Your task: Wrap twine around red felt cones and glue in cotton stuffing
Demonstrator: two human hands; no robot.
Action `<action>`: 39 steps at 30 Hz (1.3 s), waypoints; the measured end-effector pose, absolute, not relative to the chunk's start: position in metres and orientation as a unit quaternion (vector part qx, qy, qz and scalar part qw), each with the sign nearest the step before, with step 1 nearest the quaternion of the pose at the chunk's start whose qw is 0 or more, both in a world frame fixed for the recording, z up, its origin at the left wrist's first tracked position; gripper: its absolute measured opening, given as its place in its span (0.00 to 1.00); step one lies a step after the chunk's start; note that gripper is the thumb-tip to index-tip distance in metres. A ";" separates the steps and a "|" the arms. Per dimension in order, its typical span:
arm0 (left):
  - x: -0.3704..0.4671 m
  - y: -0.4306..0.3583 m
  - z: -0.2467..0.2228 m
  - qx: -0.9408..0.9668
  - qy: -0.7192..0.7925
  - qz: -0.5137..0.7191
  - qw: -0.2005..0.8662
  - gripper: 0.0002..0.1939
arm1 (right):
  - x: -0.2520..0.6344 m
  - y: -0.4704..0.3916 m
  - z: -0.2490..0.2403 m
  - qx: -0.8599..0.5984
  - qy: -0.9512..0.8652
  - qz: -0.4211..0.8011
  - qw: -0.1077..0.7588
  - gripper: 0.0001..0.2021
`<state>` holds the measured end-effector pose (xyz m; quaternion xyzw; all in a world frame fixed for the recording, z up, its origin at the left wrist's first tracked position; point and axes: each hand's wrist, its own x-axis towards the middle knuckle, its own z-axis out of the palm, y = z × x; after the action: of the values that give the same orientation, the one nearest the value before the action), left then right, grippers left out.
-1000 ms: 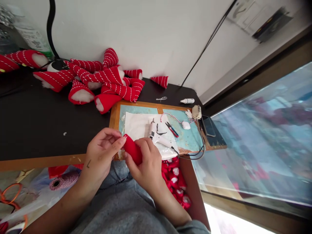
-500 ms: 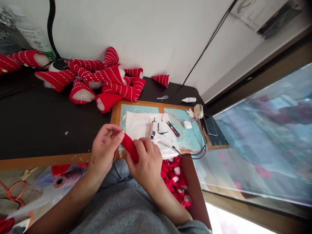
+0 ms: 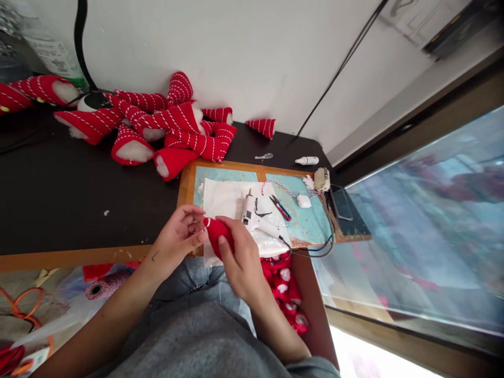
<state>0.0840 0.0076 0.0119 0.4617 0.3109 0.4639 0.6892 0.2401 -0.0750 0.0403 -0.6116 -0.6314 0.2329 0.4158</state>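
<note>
A small red felt piece point(image 3: 219, 235) with a bit of white cord at its tip is wrapped in the fingers of my right hand point(image 3: 242, 252). At that tip, my left hand point(image 3: 177, 236) has thumb and fingers drawn together; whatever is pinched there is too small to name. Just beyond my right hand, a white glue gun point(image 3: 255, 218) lies on a white sheet point(image 3: 220, 197). Red-handled snips point(image 3: 281, 208) rest beside it. Several stuffed red cones point(image 3: 169, 123) with white stitched stripes are piled at the back of the black table point(image 3: 79, 199).
A box point(image 3: 321, 325) of red pieces stands below the table's right part. A phone point(image 3: 340, 202), a white bottle point(image 3: 307, 160) and a clear spoon point(image 3: 263, 156) lie at the right. A twine spool point(image 3: 104, 287) is at lower left, and a window fills the far right.
My right hand has turned the red piece, bringing its white-corded tip into view. My left hand has shifted slightly right and lower, and the cord that hung under it no longer shows.
</note>
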 end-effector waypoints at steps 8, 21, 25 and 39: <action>0.079 -0.003 0.023 0.526 0.365 0.475 0.604 0.12 | 0.245 -0.071 0.032 -0.612 -0.541 0.345 0.462 0.24; 0.075 -0.003 0.018 0.527 0.391 0.487 0.576 0.10 | 0.248 -0.063 0.040 -0.560 -0.540 0.407 0.479 0.12; 0.077 -0.003 0.018 0.511 0.376 0.489 0.599 0.12 | 0.248 -0.064 0.041 -0.533 -0.535 0.444 0.482 0.14; 0.076 -0.005 0.020 0.526 0.325 0.508 0.600 0.16 | 0.248 -0.064 0.041 -0.507 -0.589 0.428 0.462 0.12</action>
<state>0.0761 -0.0046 0.0201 0.5264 0.3251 0.5076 0.5997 0.2476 -0.0635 0.0413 -0.5069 -0.5886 0.4279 0.4619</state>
